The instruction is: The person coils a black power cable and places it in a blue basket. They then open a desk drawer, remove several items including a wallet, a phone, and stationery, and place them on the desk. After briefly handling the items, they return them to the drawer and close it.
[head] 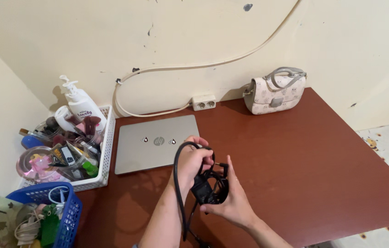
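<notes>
Above the front part of a smooth, reddish-brown surface (304, 160), both hands meet around a black power adapter (202, 190), a small matte brick wrapped in its own thin, rubbery black cable (178, 183). The left hand (192, 160) has its grip closed over the upper part of the bundle, fingers curled round the coils, and one stiff loop of cable arches up over its knuckles and trails down past the wrist toward the near edge. The right hand (233, 200) cups the brick from below and from the right, palm turned inward, thumb against the lower edge of the brick and fingers half closed behind it; the small plug tip pokes out between the two hands. The bundle sits between the two palms, held clear of the surface, just in front of a closed silver laptop (155, 144) with a flat, brushed lid.

Left of the laptop stands a white perforated plastic basket (107, 151) crowded with bottles and small items, a white pump bottle (80, 103) among them. A blue plastic basket (68, 216) sits nearer, at the corner. By the wall, a pale patterned handbag (275, 94) with a grey handle rests beside a cream wall socket (203, 102).
</notes>
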